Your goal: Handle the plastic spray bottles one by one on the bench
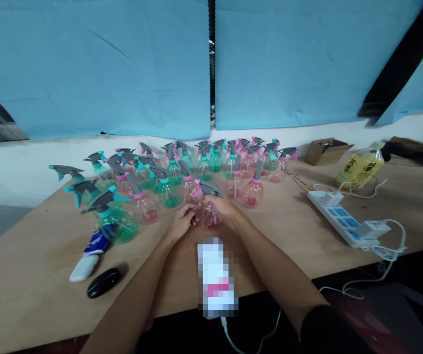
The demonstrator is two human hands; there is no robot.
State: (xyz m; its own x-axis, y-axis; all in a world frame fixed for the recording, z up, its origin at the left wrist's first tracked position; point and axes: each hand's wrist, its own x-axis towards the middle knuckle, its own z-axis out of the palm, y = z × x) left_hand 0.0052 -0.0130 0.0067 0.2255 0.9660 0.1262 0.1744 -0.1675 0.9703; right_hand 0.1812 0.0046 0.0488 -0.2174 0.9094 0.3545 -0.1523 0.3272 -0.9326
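My right hand (219, 203) is closed around the neck of a clear pink spray bottle (211, 220), just under its grey and pink trigger head (208, 188). The bottle stands upright on the table in front of me. Close to its left side is my left hand (184, 220), fingers loosely curled and a little apart, with no object visible in them. Whether its fingertips touch the bottle I cannot tell. Several green and pink spray bottles with grey trigger heads crowd behind, among them a green bottle (169, 195) and a pink bottle (253, 192).
A blurred-out phone (217, 278) with a cable lies before me. At left are a black oval case (103, 282) and a white-capped blue tube (99, 241). A power strip (344, 221), a yellow drink bottle (361, 167) and a cardboard box (325, 152) occupy the right.
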